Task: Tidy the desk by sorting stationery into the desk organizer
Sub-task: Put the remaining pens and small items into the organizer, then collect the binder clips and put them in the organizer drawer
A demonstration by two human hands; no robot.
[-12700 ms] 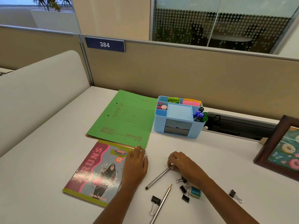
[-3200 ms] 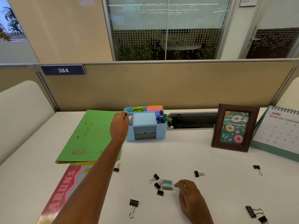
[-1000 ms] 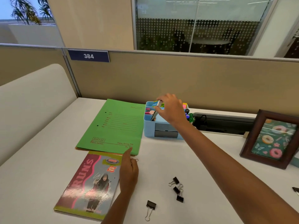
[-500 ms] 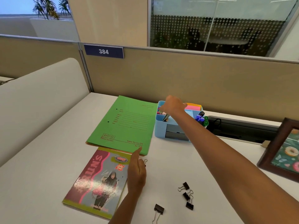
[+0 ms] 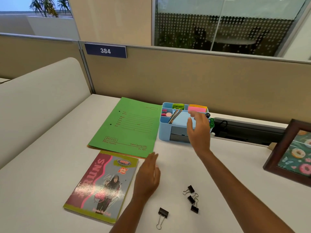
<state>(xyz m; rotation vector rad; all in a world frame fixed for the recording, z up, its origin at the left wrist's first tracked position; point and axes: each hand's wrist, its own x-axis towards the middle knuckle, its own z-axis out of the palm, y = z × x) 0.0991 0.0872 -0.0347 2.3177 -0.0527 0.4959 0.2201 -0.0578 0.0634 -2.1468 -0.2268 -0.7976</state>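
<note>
Both hands hold nothing, fingers loosely spread: my right hand (image 5: 199, 132) hovers just before the blue desk organizer (image 5: 164, 132), pencils (image 5: 174, 116) leaning inside left of my thumb; binder clips (image 5: 191, 199) lie right of my left hand (image 5: 148, 175).

A blue plate (image 5: 105, 50) on the partition, upper left, reads "384". The green file (image 5: 127, 125) at centre carries "DELUXE" and, seemingly, "Cobra Spring File No. 821"; the notebook (image 5: 102, 185) at lower left shows "Jolly Time".
</note>
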